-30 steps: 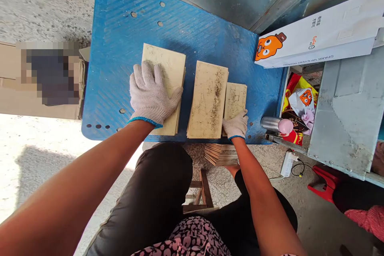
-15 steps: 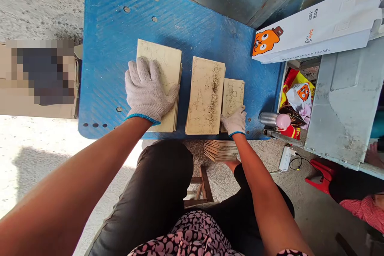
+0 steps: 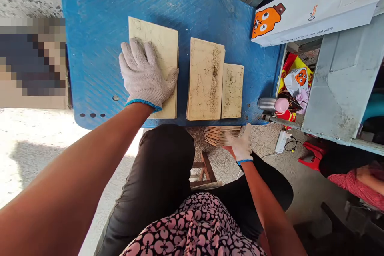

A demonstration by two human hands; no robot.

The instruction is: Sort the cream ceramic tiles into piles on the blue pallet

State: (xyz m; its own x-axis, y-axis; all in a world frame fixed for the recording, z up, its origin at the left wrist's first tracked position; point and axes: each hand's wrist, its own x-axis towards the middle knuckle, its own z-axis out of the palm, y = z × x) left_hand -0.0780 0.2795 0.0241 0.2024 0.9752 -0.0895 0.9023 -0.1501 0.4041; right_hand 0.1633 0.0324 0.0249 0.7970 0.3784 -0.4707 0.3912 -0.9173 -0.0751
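Observation:
My left hand (image 3: 147, 74), in a whitish knit glove with a blue cuff, lies flat with fingers spread on the left stack of pale rectangular boards (image 3: 165, 44). To its right are a middle stack (image 3: 205, 80), its top board marked with dark specks, and a smaller speckled stack (image 3: 232, 92) set against it. My right hand (image 3: 241, 144), gloved the same way, is below the table's front edge. Its thumb points up and its fingers reach toward a lower pile of boards (image 3: 214, 136) under the table edge. Whether those blurred fingertips touch the pile I cannot tell.
The stacks lie on a blue table (image 3: 90, 48). A white carton (image 3: 300, 12) with an orange character is at the back right. A metal flask (image 3: 267, 104), a power strip (image 3: 281, 142) and a red stool (image 3: 312, 156) are at the right, near another person's pink sleeve (image 3: 351, 188).
My right hand has left the small stack and dropped below the table edge, opening over the lower pile. The left hand stays on its stack. The view has shifted slightly.

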